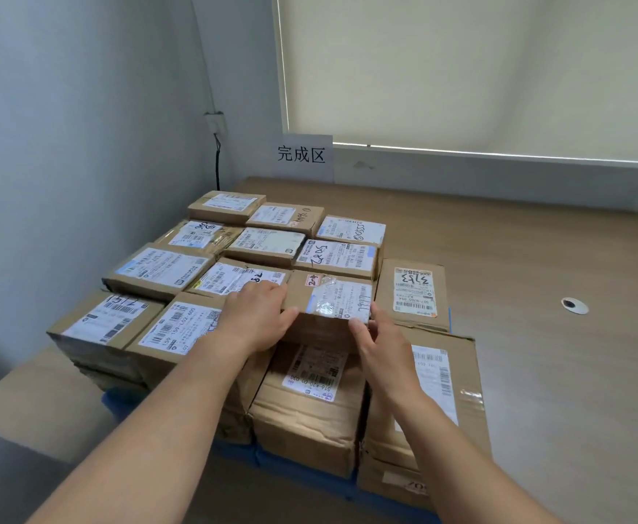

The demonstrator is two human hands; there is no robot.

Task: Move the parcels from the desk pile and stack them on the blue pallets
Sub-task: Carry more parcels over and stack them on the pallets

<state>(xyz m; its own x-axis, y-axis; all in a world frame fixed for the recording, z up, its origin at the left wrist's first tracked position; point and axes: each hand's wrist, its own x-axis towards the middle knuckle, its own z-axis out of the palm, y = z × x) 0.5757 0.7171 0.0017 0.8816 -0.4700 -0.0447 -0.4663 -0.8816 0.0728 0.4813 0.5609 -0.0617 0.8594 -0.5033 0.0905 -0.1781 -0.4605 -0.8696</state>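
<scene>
- The left hand has its grip on the near left corner of one parcel. The fingers lie on the top and the thumb presses on the front edge.
- The right hand holds the near right corner of the same parcel. The thumb is on the front face and the other fingers are at the right side.
- This parcel is near the centre of the view, level with the top layer of the stack of parcels, which spreads from it toward 9 and 11 o'clock.
- Below it, toward 6 o'clock, a lower parcel lies with its label up.
- The blue pallets show only as a blue strip under the stack, at 6 and 8 o'clock.
- The stack stands on a brown wooden surface, and a round cable hole is at 3 o'clock.
- A paper sign is on the wall at 12 o'clock, beside a window blind.
</scene>
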